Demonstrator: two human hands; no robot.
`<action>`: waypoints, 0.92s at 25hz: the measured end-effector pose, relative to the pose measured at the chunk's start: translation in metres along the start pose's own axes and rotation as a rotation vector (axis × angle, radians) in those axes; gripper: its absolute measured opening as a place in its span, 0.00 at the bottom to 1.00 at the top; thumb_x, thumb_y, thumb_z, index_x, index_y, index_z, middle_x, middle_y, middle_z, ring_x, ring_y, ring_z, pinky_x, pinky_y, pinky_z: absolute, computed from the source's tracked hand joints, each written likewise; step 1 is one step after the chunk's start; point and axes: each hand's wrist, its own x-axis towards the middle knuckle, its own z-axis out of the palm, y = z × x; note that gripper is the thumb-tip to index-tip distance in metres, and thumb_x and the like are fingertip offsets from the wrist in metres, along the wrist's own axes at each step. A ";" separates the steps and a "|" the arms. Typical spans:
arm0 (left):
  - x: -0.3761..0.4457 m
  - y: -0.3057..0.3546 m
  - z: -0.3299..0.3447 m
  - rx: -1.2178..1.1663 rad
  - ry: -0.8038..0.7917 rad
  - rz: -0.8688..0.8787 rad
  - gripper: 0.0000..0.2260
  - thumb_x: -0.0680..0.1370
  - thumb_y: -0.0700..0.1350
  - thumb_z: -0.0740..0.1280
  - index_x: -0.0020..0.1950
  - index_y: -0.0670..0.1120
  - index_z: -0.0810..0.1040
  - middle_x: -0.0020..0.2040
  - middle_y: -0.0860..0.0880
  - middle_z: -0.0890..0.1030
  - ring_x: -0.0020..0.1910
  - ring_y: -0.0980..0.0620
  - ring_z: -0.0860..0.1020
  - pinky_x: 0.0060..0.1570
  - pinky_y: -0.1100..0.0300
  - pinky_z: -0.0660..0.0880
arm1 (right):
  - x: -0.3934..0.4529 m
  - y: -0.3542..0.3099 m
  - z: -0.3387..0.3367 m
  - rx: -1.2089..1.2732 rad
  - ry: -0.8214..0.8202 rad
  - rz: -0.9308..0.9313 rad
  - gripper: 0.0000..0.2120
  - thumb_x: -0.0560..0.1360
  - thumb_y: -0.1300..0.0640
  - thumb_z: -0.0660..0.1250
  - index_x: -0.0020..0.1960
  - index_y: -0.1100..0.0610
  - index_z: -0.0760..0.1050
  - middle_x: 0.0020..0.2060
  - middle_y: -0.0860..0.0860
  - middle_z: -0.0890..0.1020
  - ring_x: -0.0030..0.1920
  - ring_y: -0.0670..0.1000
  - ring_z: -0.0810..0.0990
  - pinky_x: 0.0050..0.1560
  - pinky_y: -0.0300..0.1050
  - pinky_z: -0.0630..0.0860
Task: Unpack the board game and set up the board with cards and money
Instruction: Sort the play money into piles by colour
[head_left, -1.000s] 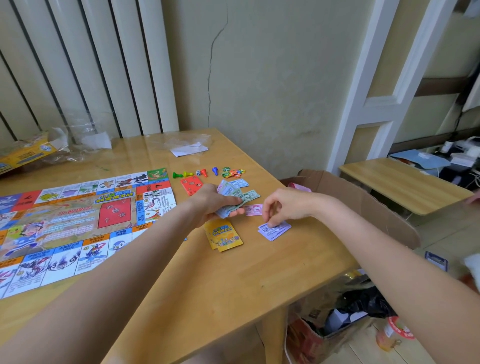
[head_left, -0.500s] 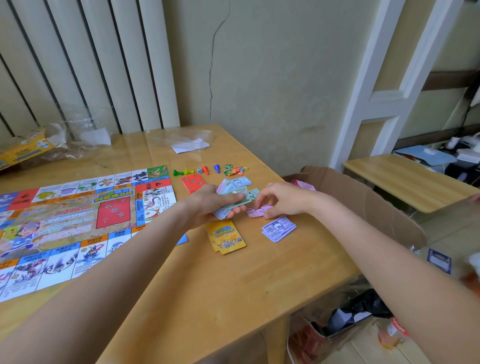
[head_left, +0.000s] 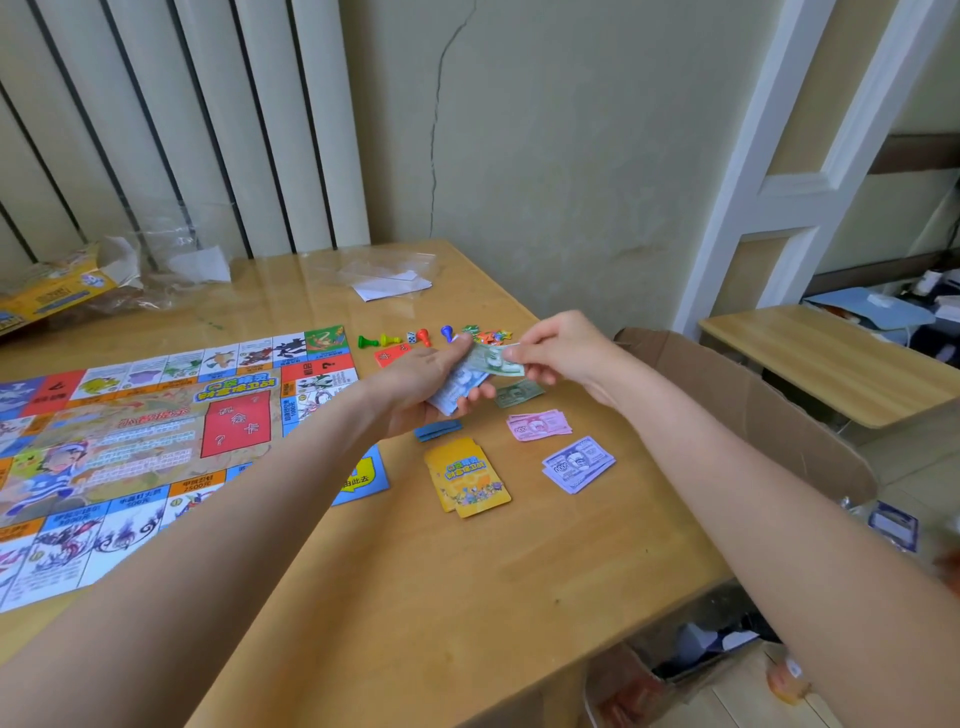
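The colourful game board (head_left: 156, 431) lies flat on the left of the wooden table (head_left: 467, 597). My left hand (head_left: 421, 384) grips a stack of play money (head_left: 460, 384) above the table. My right hand (head_left: 558, 348) pinches a green note (head_left: 498, 361) at the top of that stack. On the table lie a green note (head_left: 519, 392), a pink money pile (head_left: 539, 425), a purple money pile (head_left: 577, 464), yellow cards (head_left: 467, 478), blue cards (head_left: 438, 430) and a red card (head_left: 390, 355). Coloured pawns (head_left: 395, 339) and small pieces (head_left: 488, 335) sit behind my hands.
Clear plastic wrap and a white paper (head_left: 389, 283) lie at the table's back. The yellow game box (head_left: 52, 296) sits at the far left. An open cardboard box (head_left: 753, 410) stands right of the table, beside a low wooden table (head_left: 841, 364).
Both hands rose off the table. The right hand left the purple and pink piles lying there and now pinches a green note from the stack in the left hand.
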 end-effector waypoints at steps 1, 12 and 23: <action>0.001 0.002 -0.005 -0.010 0.028 -0.003 0.17 0.81 0.52 0.55 0.48 0.39 0.74 0.29 0.46 0.80 0.22 0.56 0.72 0.22 0.68 0.69 | 0.005 0.004 -0.003 -0.023 0.015 0.023 0.10 0.71 0.62 0.71 0.33 0.60 0.75 0.24 0.52 0.73 0.22 0.45 0.68 0.21 0.32 0.62; 0.009 0.003 -0.030 -0.143 0.042 -0.014 0.10 0.74 0.47 0.53 0.43 0.42 0.69 0.33 0.44 0.71 0.24 0.53 0.64 0.22 0.66 0.58 | 0.036 0.019 -0.002 -0.655 -0.042 0.036 0.11 0.67 0.55 0.75 0.41 0.55 0.74 0.34 0.47 0.73 0.37 0.47 0.72 0.32 0.34 0.65; 0.005 -0.001 -0.026 0.109 -0.009 0.103 0.06 0.77 0.35 0.63 0.51 0.41 0.77 0.38 0.48 0.84 0.36 0.55 0.83 0.40 0.64 0.79 | 0.025 -0.017 0.015 -0.115 -0.156 -0.082 0.09 0.70 0.61 0.73 0.35 0.58 0.74 0.27 0.51 0.76 0.20 0.39 0.71 0.24 0.33 0.66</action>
